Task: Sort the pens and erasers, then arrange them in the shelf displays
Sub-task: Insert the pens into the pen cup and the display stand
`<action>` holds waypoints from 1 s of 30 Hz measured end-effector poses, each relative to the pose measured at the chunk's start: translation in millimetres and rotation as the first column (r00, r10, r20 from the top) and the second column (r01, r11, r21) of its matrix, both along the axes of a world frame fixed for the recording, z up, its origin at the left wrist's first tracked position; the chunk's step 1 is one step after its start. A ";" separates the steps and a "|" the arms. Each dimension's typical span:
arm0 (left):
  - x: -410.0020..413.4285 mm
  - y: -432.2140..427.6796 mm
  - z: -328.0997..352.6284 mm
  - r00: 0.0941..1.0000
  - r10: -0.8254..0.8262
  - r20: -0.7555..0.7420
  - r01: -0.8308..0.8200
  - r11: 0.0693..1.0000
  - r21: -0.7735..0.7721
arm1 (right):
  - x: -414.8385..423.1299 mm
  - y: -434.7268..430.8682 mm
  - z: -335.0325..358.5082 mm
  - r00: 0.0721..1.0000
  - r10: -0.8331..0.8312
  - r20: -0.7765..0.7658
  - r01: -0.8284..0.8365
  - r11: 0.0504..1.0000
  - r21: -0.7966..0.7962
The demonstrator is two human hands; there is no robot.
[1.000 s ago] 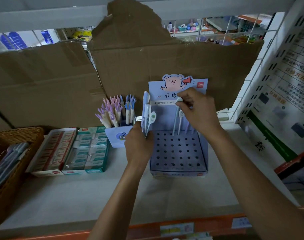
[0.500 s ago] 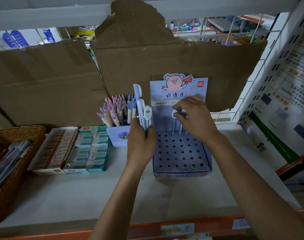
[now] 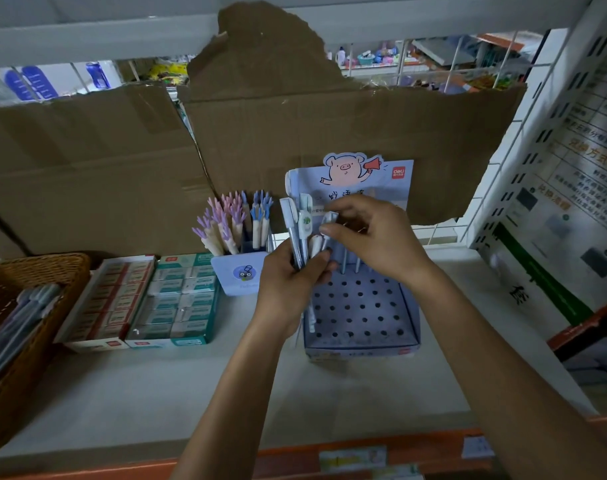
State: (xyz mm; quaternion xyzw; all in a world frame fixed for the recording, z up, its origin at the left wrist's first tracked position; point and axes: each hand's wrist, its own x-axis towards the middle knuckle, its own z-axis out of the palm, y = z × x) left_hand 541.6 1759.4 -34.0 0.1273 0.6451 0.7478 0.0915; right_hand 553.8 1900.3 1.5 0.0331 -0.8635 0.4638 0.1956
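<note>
**A:** Anything different on the left?

**B:** No. The basket [image 3: 52,261] holds its loose pens as before. The erasers [image 3: 146,299] lie boxed beside it, and the cup [image 3: 238,275] is just as full. Nobody has touched them.

**A:** And the hands?

**B:** The left hand [image 3: 291,289] is wrapped round the bunch [image 3: 293,233] as it was, with the pens upright just left of the stand's back row. The right hand [image 3: 381,240] is the one that has moved. A second ago it was at the back of the stand [image 3: 360,317], lowering a pen into a hole, then pressing it down. Now it has let go and come across to the bunch. Thumb and forefinger pinch the top of one pen [image 3: 330,218] there, and the other fingers are loosely curled.

**A:** So the last one is seated?

**B:** It looks so. Two barrels [image 3: 345,263] stand in the back row, free of both hands, though the right hand hides their tops.

**A:** What does that mean for the job?

**B:** I'd say one placement is done and the next is starting. The pinched pen is not yet clear of the left hand's grip. It should go into a hole next to the two barrels. Nearly every hole is still empty, so filling the stand has hardly begun.
</note>
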 end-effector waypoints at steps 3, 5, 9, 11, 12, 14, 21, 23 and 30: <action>1.4 -0.8 2.1 1.000 0.008 -0.027 -0.008 1.000 0.014 | -1.8 -3.0 0.4 1.000 0.000 0.031 0.002 0.996 -0.087; 0.9 -2.9 2.8 0.999 0.028 -0.015 -0.028 0.999 0.023 | -2.2 -0.8 2.4 0.998 0.042 0.051 -0.036 0.991 -0.128; -1.8 -7.5 2.9 0.998 0.062 0.006 -0.063 0.998 0.009 | -1.2 2.8 8.4 0.995 0.085 0.046 -0.073 0.974 -0.216; -4.0 -9.2 0.1 0.991 0.125 -0.041 -0.127 0.991 -0.032 | -2.0 5.1 11.4 0.999 0.035 0.010 -0.031 0.960 -0.277; -5.5 -10.1 -1.8 0.983 0.170 -0.063 -0.174 0.983 -0.060 | -3.0 7.8 13.1 1.000 -0.001 -0.012 -0.002 0.955 -0.296; -7.7 -13.4 -4.6 0.971 0.232 -0.051 -0.235 0.970 -0.065 | -4.1 13.5 16.5 0.998 -0.049 -0.048 0.034 0.959 -0.282; -8.8 -16.8 -4.7 0.957 0.288 -0.026 -0.289 0.949 -0.129 | -5.0 23.7 16.0 0.980 -0.150 -0.129 0.108 0.953 -0.282; -11.5 -15.6 -9.5 0.952 0.301 -0.059 -0.307 0.935 -0.178 | -6.4 22.9 13.1 0.973 -0.166 -0.159 0.141 0.977 -0.160; -8.8 -9.7 -12.9 0.971 0.226 -0.074 -0.237 0.945 -0.227 | -10.8 10.3 -1.1 0.980 -0.095 -0.177 0.135 0.963 0.233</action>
